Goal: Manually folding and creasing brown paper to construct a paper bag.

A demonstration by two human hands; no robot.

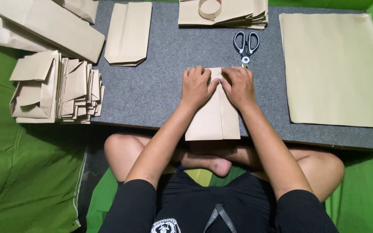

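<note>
i see both hands pressed flat on a folded brown paper bag (214, 118) that lies lengthwise on the grey table (152, 86), its near end hanging over the table's near edge above my crossed legs. my left hand (196, 86) and right hand (238, 86) sit side by side at the bag's far end, fingers narrow and bent, thumbs almost touching over the centre seam; they pin the paper rather than grip it. i judge the step in hand to be folding or creasing the far end of the bag, the bottom flap. the next move, as i read it, calls for keeping the seam centred and running the fingertips outward so the crease sets square. scissors (246, 45) lie just beyond the right hand, tips toward it. a stack of flat sheets (333, 69) lies to the right, a tape roll (209, 8) on folded paper at the far edge, one finished bag (128, 34) far left of centre, and a pile of folded bags (57, 88) at the left.
</note>
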